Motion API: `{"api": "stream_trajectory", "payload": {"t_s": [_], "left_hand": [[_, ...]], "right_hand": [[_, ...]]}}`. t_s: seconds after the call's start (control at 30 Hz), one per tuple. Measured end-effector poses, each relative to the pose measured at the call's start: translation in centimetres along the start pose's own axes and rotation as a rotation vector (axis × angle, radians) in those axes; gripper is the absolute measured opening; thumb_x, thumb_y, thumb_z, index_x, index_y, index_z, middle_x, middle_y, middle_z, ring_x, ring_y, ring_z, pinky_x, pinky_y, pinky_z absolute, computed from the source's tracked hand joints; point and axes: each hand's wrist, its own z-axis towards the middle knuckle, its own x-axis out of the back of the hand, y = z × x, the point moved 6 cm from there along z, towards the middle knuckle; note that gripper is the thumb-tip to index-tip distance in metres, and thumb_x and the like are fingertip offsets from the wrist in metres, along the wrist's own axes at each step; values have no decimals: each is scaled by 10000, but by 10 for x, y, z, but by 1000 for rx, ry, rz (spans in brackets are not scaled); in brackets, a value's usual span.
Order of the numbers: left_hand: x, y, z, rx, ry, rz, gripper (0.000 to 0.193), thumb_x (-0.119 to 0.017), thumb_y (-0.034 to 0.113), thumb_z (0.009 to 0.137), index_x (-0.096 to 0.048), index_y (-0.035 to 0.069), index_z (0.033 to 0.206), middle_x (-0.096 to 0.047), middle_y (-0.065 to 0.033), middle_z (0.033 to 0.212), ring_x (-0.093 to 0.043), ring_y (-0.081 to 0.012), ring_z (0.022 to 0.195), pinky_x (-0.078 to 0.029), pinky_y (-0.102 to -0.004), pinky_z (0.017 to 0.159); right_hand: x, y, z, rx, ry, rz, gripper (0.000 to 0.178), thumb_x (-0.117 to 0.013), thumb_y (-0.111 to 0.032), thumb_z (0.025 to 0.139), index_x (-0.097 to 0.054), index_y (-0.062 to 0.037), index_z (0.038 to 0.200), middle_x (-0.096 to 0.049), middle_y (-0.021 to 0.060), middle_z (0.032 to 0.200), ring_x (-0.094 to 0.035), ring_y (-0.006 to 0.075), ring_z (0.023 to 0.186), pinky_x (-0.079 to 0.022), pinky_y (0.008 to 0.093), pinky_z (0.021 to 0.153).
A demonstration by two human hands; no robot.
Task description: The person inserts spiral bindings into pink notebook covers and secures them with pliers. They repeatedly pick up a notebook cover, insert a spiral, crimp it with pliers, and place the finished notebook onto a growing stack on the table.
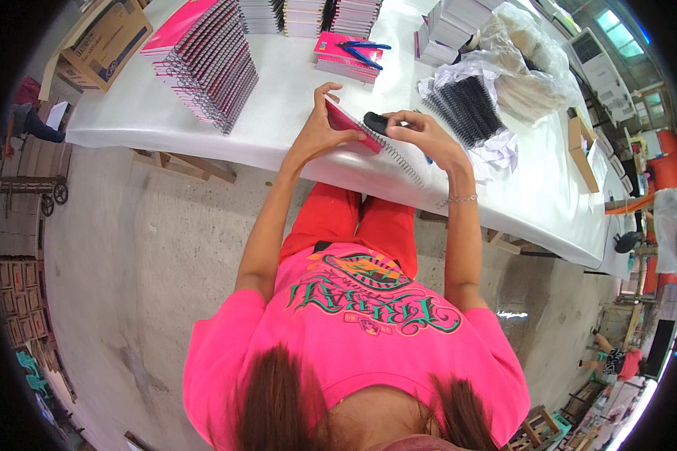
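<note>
My left hand (320, 135) grips a small pink-covered notebook (346, 124) over the table's front edge, thumb across its cover. A silvery spiral coil (402, 161) runs along the notebook's edge, its loose end sticking out past the corner toward the lower right. My right hand (429, 139) is closed at the coil, fingers curled. A black cover (376, 122), seemingly worn on a finger, lies against the coil. Beyond my hands, blue-handled pliers (362, 54) rest on a low stack of pink books (346, 71).
The white-covered table (293, 90) holds a tall stack of spiral-bound notebooks (210, 71) at left and more book stacks behind. Black coils (470, 109) lie on crumpled paper at right, beside a clear plastic bag (530, 64). A cardboard box (105, 45) stands far left.
</note>
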Motion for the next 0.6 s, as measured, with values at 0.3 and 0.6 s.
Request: {"api": "stream_trajectory", "payload": {"t_s": [0.3, 0.6], "left_hand": [[2, -2, 0, 0, -2, 16, 1105, -959, 304, 558, -260, 133, 1396, -460, -163, 1189, -534, -283, 1115, -448, -372, 988], [4, -2, 6, 65, -61, -125, 1113, -969, 261, 546, -273, 156, 1408, -403, -117, 1160, -487, -251, 1110, -413, -365, 997]], "right_hand": [[-4, -2, 1, 45, 51, 16, 293, -736, -328, 855, -695, -57, 957, -636, 17, 932, -537, 100, 867, -414, 234, 811], [-9, -5, 19, 27, 73, -42, 377, -754, -372, 837, -701, -26, 980, -673, 41, 961, -591, 130, 920, -444, 281, 851]]}}
